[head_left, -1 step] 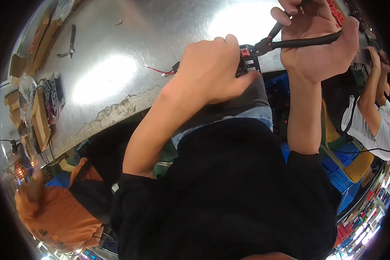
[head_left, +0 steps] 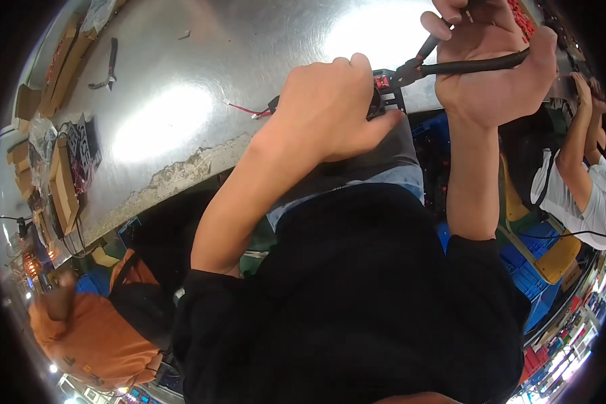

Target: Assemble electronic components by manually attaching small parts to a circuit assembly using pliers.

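My left hand is closed around a small black device at the table's near edge. Much of the device is hidden under the fingers. A red part shows on its right end, and a thin red-and-black wire trails out on the left. My right hand, palm up, grips black-handled pliers, one handle against the thumb and the other under the fingers. The pliers' jaws touch or nearly touch the device beside its red part.
Another black-handled hand tool lies on the metal table, whose near edge is chipped. Open cardboard boxes stand at the left. A person in orange is at the lower left, and another in white at the right.
The person in orange has shifted slightly. My hands, the pliers and the device look the same.
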Available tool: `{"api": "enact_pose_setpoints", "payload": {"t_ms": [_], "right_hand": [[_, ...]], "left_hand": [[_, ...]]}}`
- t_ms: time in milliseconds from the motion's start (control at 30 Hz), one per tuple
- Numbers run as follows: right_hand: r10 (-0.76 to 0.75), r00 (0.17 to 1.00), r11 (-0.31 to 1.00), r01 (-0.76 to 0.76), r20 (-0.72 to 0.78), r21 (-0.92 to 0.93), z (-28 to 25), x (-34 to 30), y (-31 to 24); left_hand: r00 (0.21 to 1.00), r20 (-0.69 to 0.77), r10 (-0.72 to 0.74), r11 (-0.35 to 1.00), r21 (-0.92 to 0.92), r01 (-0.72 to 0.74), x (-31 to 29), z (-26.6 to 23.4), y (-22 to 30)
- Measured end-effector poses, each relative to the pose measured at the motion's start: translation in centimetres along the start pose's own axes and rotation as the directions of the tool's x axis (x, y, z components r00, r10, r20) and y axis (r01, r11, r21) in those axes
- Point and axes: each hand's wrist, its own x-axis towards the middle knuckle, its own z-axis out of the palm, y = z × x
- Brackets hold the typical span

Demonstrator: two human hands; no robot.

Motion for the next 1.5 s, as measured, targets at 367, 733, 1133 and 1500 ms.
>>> {"api": "enact_pose_setpoints", "payload": {"t_ms": [367,733,1133,1500], "right_hand": [[0.08,0.987,0.746,-0.15,0.136,0.649,0.1,-0.2,1.1],[-0.014,0.983,0.916,-0.061,-0.185,-0.396,5.4,-5.6,-0.9],[0.029,0.938,0.94,0.092,0.346,-0.328,2.3,-2.8,-1.6],[0.366,0.931,0.923,-0.362,0.005,-0.134,-5.8,-4.9,-1.7]], "left_hand": [[1.0,-0.03,-0.007,1.0,0.012,0.007,-0.1,0.3,0.0],[1.0,-0.027,0.004,0.999,-0.044,-0.005,-0.6,0.4,-0.2],[0.984,-0.131,0.119,0.988,-0.08,-0.13,-0.7,1.2,-1.3],[0.977,-0.076,0.199,0.967,-0.146,-0.209,-0.2,0.5,-2.2]]}}
